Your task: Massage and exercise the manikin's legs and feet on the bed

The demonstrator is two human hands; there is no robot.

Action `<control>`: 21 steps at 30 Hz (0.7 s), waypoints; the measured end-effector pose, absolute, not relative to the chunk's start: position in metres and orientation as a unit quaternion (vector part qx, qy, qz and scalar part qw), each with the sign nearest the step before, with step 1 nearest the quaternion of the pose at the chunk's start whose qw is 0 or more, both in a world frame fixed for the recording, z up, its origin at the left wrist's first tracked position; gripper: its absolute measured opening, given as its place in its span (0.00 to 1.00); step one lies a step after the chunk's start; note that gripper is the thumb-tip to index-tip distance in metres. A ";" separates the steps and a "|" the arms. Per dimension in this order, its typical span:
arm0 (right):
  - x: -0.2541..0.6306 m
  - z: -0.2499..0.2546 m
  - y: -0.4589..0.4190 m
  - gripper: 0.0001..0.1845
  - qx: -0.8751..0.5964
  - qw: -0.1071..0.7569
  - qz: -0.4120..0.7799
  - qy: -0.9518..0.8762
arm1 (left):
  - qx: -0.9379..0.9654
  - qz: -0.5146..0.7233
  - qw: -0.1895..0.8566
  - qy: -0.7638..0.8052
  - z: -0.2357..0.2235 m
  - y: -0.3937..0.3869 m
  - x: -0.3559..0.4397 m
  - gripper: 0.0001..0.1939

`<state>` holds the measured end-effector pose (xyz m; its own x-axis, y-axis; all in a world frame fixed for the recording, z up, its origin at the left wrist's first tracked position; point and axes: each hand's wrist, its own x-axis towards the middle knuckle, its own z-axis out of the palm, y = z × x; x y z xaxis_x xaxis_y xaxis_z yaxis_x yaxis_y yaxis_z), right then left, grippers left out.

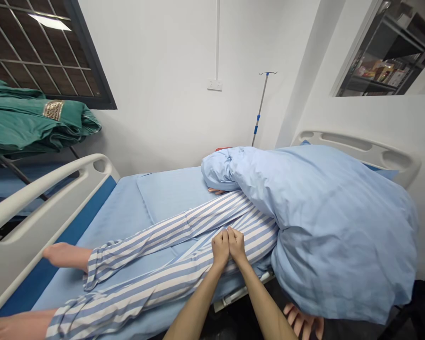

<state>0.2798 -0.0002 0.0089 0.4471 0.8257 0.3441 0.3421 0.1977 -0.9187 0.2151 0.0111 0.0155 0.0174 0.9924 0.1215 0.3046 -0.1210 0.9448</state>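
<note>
My left hand [220, 246] and my right hand [236, 242] are closed into fists, side by side and touching. They are over the upper leg of blue-and-white striped trousers [184, 264], worn by a figure lying on the bed. Whether the fists pinch any fabric is hidden. A light blue quilt [340, 222] covers the figure's upper body and head end. Bare feet [69, 255] stick out of the trouser cuffs at the left. One of the figure's hands [216, 191] shows under the quilt's far edge; another hand [304, 322] hangs below its near edge.
A blue sheet [127, 208] covers the bed. The footboard [92, 165] rises at the left, the headboard [361, 141] at the right. Behind the bed stands an IV pole [261, 108]. Green cloth [38, 123] is heaped by the barred window [38, 47].
</note>
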 end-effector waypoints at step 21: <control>0.301 0.008 0.005 0.29 -0.595 0.609 0.188 -0.490 | 0.627 0.419 0.375 0.539 0.039 0.032 0.236 0.23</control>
